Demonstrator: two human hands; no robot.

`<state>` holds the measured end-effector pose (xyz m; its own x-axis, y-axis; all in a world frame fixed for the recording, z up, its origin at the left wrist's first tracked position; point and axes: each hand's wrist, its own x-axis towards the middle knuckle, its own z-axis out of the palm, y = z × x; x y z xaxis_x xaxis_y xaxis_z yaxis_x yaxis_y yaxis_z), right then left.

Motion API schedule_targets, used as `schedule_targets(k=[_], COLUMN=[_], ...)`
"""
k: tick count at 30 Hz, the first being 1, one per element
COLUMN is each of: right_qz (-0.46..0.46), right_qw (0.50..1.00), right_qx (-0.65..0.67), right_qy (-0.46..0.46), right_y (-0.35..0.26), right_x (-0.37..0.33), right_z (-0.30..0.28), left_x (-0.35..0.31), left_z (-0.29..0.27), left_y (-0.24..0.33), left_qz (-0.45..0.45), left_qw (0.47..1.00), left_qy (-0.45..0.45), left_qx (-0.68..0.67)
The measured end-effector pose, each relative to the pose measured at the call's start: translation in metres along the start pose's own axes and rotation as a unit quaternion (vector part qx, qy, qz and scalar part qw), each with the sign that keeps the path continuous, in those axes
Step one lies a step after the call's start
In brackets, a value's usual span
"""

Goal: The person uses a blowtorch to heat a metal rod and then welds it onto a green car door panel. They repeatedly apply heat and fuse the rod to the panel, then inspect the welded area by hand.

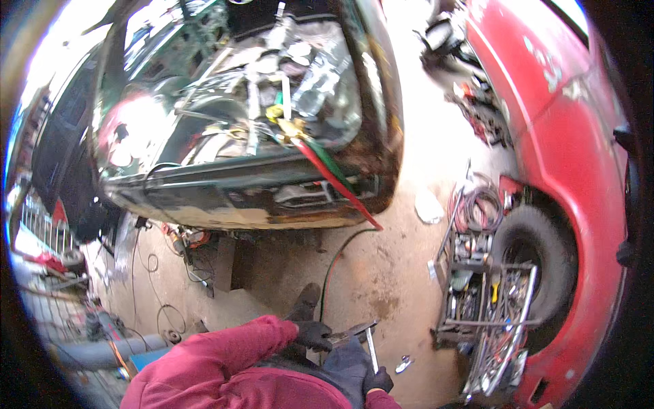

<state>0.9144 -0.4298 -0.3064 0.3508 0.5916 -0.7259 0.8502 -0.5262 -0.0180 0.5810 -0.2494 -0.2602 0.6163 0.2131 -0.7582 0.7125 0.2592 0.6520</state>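
My left hand [313,335], in a dark glove, is closed on one end of a flat, dark metal piece [346,333] in front of my body. My right hand [378,380], also gloved, grips the lower end of a pale, straight shaft that looks like the handle of a hammer [371,349]. Its upper end meets the far end of the metal piece; whether they touch or only overlap, I cannot tell. Below the hands are my dark trouser legs [346,365]. A small shiny metal object [405,363] lies on the floor right of my right hand.
Ahead stands a stripped, rusty car body [252,218], with red and green hoses [334,178] draped over its edge and running to the floor. At right, a tool rack [470,327] full of hand tools stands beside a tyre [565,252] and a red car [545,143]. Cables [153,262] cross the left floor.
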Motion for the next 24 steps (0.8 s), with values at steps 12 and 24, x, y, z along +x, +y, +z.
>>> schedule_targets(k=[12,24], right_qz=[-0.263,-0.427], right_qw=[0.931,0.795], right_qx=[0.189,0.391], right_qy=[0.169,0.184], right_y=[-0.104,-0.391], right_x=[-0.144,-0.276], right_z=[-0.23,-0.35], left_x=[-0.289,-0.503], left_z=[-0.011,-0.098], left_y=[0.032,-0.013], left_qz=[0.176,0.312], left_qw=[0.905,0.729], left_qy=[0.315,0.471], left_qx=[-0.226,-0.387])
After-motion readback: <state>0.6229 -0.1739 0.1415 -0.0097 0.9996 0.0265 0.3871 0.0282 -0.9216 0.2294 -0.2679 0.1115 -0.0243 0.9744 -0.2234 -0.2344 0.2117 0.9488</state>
